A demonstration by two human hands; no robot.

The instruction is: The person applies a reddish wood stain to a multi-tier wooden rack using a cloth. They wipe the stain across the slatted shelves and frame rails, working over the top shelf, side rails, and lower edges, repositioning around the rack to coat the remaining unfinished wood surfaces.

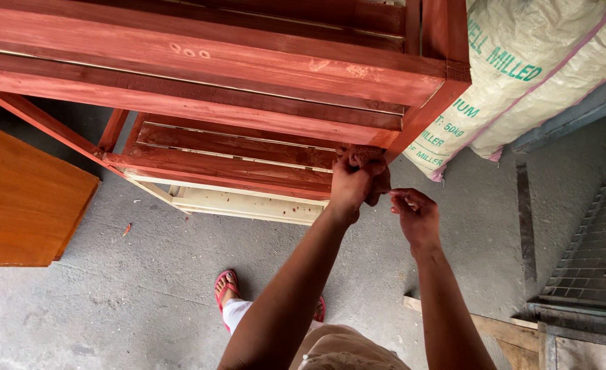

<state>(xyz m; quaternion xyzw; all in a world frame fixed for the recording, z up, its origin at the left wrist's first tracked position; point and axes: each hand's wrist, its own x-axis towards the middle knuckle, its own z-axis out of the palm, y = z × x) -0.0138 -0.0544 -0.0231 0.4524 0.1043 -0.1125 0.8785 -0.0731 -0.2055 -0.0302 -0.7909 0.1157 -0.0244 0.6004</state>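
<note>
A wooden slatted rack [207, 62] stained reddish brown fills the top of the view; its lowest shelf [248, 204] is bare pale wood. My left hand [351, 185] is shut on a stain-soaked rag [366, 156], pressed against the rack's right front leg by the middle shelf. My right hand [416, 216] is just to the right of it, fingers pinched together near the rag's lower edge; I cannot tell whether it touches the rag.
Two large woven sacks [522, 75] lean at the upper right. An orange-brown board [22, 199] lies at the left. Metal mesh [591, 253] and wood planks [502, 336] sit at the lower right. My foot in a red sandal [226, 288] stands on the concrete floor.
</note>
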